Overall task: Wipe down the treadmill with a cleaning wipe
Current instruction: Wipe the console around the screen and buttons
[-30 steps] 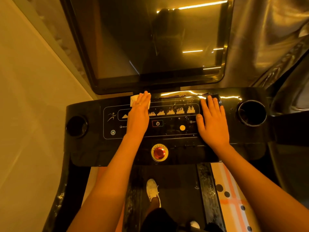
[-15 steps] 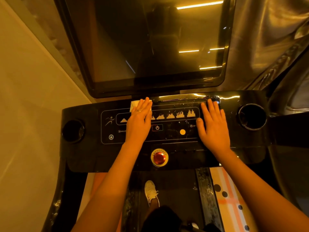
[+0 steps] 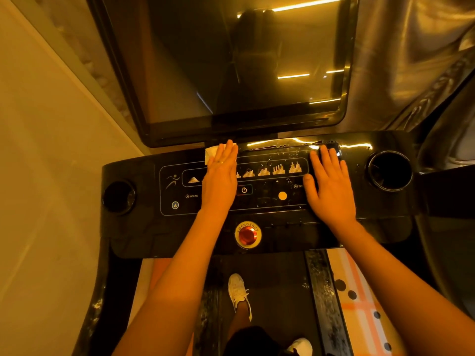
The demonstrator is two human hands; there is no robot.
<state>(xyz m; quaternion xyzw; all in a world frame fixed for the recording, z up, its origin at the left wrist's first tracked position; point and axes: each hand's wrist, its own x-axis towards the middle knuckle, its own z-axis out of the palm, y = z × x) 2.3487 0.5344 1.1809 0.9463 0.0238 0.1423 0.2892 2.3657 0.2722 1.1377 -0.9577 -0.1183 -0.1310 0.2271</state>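
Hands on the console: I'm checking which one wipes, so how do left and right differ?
Left hand presses a wipe under its fingers; right hand lies bare. Left hand's fingers are together; right hand's are spread. Both lie flat, palm down, on the console.

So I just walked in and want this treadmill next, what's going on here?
A person stands on the treadmill belt, cleaning the console. The left hand presses a white wipe flat against the console's top edge, just below the screen. The right hand rests flat on the console's right side, holding nothing.
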